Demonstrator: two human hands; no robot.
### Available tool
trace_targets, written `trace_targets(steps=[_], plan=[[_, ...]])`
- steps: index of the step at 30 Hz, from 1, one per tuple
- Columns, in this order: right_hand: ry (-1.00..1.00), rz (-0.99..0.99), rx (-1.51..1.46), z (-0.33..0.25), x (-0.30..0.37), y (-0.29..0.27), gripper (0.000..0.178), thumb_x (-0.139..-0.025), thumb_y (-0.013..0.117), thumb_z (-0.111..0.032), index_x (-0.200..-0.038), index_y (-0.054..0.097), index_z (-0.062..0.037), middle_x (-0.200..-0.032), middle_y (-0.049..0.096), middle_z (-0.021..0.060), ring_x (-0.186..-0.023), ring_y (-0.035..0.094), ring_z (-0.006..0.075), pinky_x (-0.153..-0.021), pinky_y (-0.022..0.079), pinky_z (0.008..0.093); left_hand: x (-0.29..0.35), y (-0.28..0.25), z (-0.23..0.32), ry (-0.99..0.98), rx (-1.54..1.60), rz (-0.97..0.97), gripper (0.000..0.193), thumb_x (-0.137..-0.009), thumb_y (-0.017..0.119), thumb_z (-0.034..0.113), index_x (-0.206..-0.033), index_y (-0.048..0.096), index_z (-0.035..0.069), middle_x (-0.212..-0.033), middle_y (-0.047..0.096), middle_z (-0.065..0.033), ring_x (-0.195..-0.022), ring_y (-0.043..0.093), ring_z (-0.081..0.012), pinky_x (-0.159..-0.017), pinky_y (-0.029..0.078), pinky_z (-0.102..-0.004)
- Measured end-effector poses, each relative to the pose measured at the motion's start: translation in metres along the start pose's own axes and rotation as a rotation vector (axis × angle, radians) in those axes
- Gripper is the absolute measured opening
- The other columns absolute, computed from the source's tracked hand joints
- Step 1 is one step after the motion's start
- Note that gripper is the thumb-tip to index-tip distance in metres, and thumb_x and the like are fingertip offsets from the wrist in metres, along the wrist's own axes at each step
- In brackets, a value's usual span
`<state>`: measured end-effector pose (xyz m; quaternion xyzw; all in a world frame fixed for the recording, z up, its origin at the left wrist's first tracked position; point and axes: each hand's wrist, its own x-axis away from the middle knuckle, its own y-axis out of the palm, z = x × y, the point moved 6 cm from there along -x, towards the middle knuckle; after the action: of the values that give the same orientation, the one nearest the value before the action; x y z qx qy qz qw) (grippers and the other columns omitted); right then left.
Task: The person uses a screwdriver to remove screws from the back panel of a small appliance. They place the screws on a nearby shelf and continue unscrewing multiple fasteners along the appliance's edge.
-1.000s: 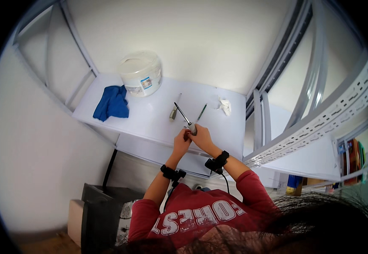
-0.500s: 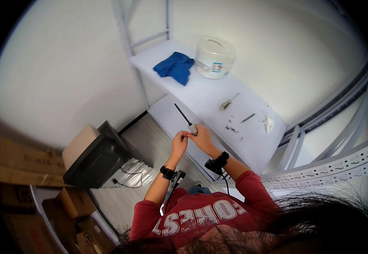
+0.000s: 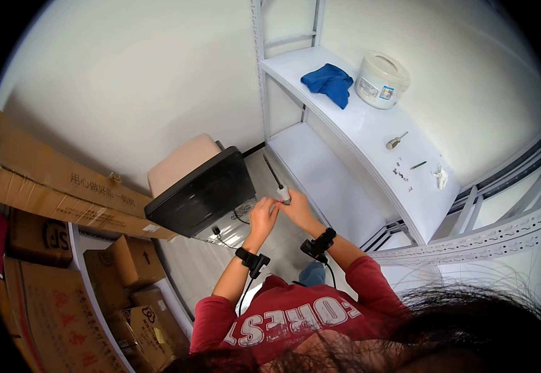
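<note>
In front of my body, my right hand [image 3: 298, 210] is closed around the pale handle of a screwdriver [image 3: 271, 169]. Its long black shaft points away and slightly left. Close beside it, my left hand [image 3: 262, 217] has its fingers pinched together near the handle's lower end. Something small and reddish shows at those fingertips, too small to name. Both hands are above the floor, left of the white shelf [image 3: 360, 127]. A second screwdriver [image 3: 395, 142] lies on that shelf, beside small dark pieces [image 3: 400, 171], a green pen-like stick [image 3: 418, 165] and a crumpled white tissue [image 3: 441, 177].
Farther along the shelf lie a blue cloth [image 3: 328, 84] and a round white appliance [image 3: 382, 81]. A lower shelf board [image 3: 320, 171] runs beneath. To the left stands a black-framed object [image 3: 208, 193] with a cable. Cardboard boxes [image 3: 136, 261] fill the shelving at lower left.
My view has swung left, so shelf and wall sit farther right and more boxes show at left. Both hands keep nearly the same pose, the screwdriver still in my right.
</note>
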<state>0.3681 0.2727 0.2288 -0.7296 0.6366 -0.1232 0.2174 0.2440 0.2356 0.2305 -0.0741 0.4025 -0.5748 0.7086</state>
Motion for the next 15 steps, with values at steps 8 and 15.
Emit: trace_targets(steps=[8,15], plan=[[-0.082,-0.12,0.049,-0.026,0.019,0.034,0.032,-0.066,0.071,-0.023,-0.08,0.054,0.0005,-0.075,0.059,0.0201,-0.074,0.058,0.0379,-0.061,0.044,0.0413,0.02,-0.037,-0.023,-0.057,0.029,-0.051,0.011,-0.071,0.067,0.01,-0.079,0.06,0.006,-0.067,0.051,-0.0088,-0.057,0.052,-0.0244,-0.05,0.04,-0.0337],[-0.096,-0.234,0.152,-0.032,0.044,0.01,0.034,-0.073,0.068,-0.031,-0.073,0.055,0.0005,-0.067,0.057,0.0197,-0.064,0.057,0.0365,-0.056,0.043,0.0418,0.026,-0.064,-0.037,-0.263,0.055,0.239,0.012,-0.074,0.068,0.012,-0.078,0.06,0.003,-0.055,0.043,-0.006,-0.048,0.04,-0.0135,-0.046,0.034,-0.0278]])
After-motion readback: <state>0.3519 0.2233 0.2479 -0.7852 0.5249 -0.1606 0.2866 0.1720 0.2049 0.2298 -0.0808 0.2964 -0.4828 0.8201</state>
